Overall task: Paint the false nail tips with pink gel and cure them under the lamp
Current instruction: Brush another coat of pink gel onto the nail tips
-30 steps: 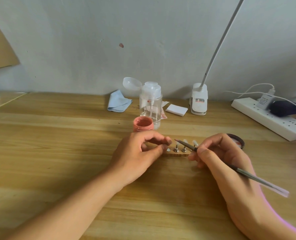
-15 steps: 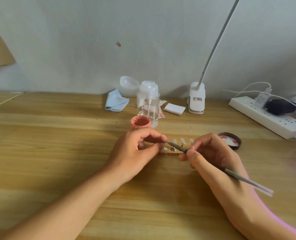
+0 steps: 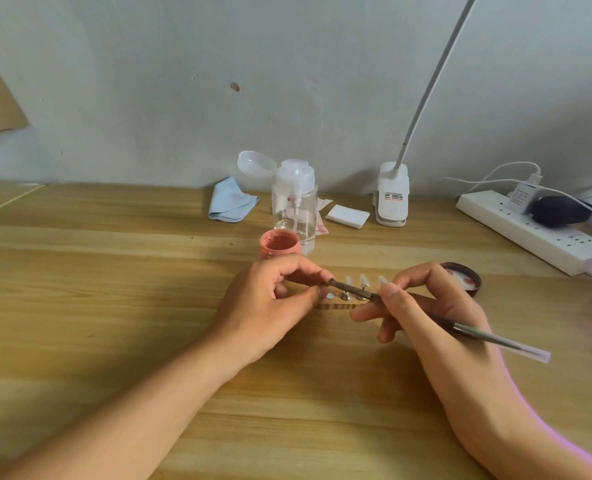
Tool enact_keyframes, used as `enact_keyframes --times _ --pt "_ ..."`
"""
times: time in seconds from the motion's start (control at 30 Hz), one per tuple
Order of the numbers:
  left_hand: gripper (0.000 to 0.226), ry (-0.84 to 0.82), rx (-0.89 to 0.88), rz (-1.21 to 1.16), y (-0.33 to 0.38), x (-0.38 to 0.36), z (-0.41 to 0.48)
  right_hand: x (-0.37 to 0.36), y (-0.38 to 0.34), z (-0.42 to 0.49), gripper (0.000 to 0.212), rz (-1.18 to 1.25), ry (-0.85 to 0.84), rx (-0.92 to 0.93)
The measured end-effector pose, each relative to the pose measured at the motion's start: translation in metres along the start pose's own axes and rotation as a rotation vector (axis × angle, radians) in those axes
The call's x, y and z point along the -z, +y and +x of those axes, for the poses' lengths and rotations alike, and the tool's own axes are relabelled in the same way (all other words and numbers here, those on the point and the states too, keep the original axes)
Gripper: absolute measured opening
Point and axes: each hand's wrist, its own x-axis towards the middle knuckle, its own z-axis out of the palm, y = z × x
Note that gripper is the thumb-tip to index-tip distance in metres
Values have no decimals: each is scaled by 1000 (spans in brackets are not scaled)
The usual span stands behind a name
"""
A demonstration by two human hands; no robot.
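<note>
so the nail tips (image 3: pixel 363 280) stand in a row on a stand (image 3: pixel 336 306) between the two hands, upright so each face can take gel. the left hand (image 3: pixel 270 306) pinches something at the row's near end, thumb against forefinger; what it holds is hidden, probably one tip steadied for painting. the right hand (image 3: pixel 429 310) grips the brush (image 3: pixel 356 292) like a pen, bristles reaching to the left fingertips. just beyond the left hand sits the open gel pot (image 3: pixel 280 244); the lid (image 3: pixel 462 278) lies beyond the right hand.
</note>
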Motion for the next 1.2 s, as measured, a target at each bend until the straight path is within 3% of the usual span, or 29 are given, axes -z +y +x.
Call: enact_keyframes --times 0.67,0.87,1.2 --pt "19 -3 14 -6 2 0 0 0 2 0 18 20 -28 -8" --pt "16 -6 33 -40 7 0 -1 2 0 -1 10 32 25 70" --pt "15 1 2 13 5 1 -1 0 3 -1 11 -75 -84 63"
